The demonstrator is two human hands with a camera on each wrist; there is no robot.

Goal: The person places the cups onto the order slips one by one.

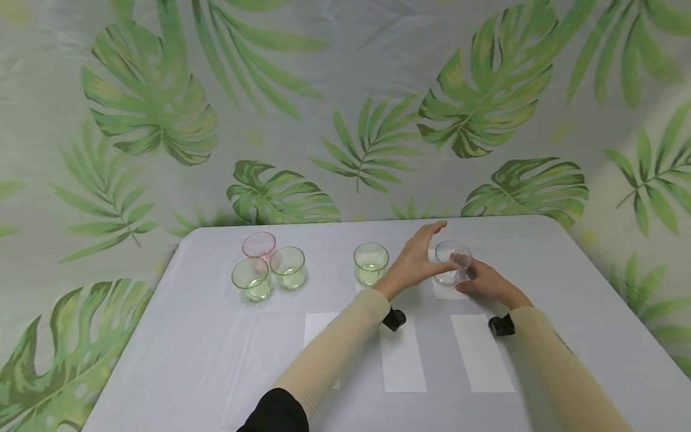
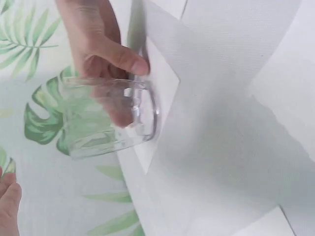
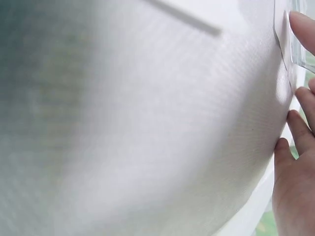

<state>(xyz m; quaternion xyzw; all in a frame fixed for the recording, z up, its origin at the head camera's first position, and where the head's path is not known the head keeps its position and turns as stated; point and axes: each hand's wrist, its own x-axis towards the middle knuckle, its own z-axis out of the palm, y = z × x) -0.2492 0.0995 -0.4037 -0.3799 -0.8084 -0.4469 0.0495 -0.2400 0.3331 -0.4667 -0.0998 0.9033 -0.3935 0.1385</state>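
Note:
A clear glass stands upright on a white paper rectangle at the table's right back. My right hand holds it from the right, low on its side; in the left wrist view the thumb lies near the glass base and fingers show through the wall. My left hand is spread at the glass's left, thumb near the glass and fingers raised; contact is unclear. Left of that hand stands a green-tinted glass. In the right wrist view only part of my right hand shows.
Two green-tinted glasses, one in front and one beside it, stand near a pink-rimmed glass at the left back. Several white paper rectangles lie in front, one in the middle and one further right. A leaf-patterned cloth hangs behind.

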